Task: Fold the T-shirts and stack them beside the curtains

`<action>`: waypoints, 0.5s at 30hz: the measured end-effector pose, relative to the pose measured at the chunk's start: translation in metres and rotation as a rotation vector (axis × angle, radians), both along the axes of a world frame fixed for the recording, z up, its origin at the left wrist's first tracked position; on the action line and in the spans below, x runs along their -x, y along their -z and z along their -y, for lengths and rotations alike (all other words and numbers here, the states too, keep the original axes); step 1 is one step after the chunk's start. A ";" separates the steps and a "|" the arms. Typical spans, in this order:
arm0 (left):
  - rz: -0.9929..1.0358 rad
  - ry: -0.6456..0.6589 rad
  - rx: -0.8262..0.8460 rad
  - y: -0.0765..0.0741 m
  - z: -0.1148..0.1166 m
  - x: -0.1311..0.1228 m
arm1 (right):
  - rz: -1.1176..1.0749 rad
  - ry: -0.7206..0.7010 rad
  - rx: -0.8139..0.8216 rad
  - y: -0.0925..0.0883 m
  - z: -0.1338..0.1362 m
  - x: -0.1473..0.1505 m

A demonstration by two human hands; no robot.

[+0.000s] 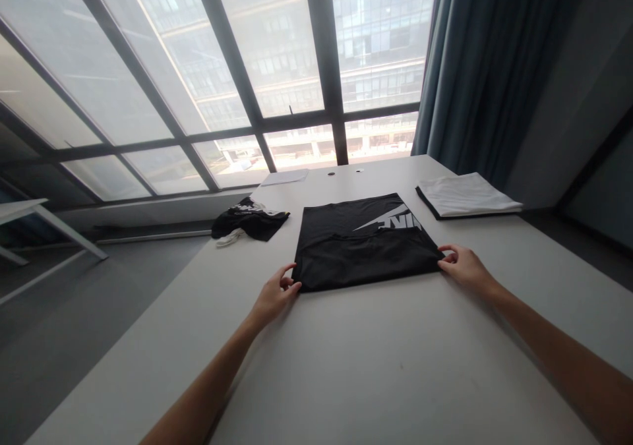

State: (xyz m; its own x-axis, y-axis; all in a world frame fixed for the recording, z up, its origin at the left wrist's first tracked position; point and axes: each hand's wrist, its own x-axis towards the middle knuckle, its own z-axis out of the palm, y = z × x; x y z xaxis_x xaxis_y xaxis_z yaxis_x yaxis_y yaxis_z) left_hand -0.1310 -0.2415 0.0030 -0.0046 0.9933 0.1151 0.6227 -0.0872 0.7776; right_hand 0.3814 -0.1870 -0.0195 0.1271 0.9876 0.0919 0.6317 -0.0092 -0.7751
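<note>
A black T-shirt (pixel 366 257) with a grey NIKE print lies partly folded on the white table, its near part turned back over the far part. At its near left corner is my left hand (pixel 275 292), thumb and fingers closed about the edge of the cloth. My right hand (pixel 463 267) grips the near right corner between thumb and fingers. The fingertips are partly hidden against the dark fabric. Both forearms reach in from the bottom of the view.
A crumpled black and white garment (pixel 250 221) lies at the table's left edge. Folded white and black cloth (pixel 465 194) rests at the right. White sheets (pixel 285 177) lie at the far end of the table (pixel 376 366), before tall windows and a blue curtain (pixel 459 69).
</note>
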 end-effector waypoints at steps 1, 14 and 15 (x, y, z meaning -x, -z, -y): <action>-0.006 -0.005 -0.011 0.001 -0.001 0.001 | 0.035 0.000 -0.007 0.000 0.000 -0.001; -0.472 0.050 -0.351 -0.029 -0.025 -0.063 | 0.486 -0.159 -0.372 -0.020 -0.012 0.074; -0.493 0.084 -0.332 -0.027 -0.032 -0.074 | 0.522 -0.199 -0.333 -0.018 -0.017 0.083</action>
State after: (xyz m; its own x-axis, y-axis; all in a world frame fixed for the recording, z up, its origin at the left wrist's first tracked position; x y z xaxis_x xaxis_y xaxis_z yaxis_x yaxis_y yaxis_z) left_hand -0.0569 -0.2095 0.0301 0.2055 0.8986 0.3877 0.8833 -0.3409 0.3217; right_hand 0.2985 -0.1699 -0.0017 -0.1993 0.8957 0.3975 0.8909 0.3345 -0.3071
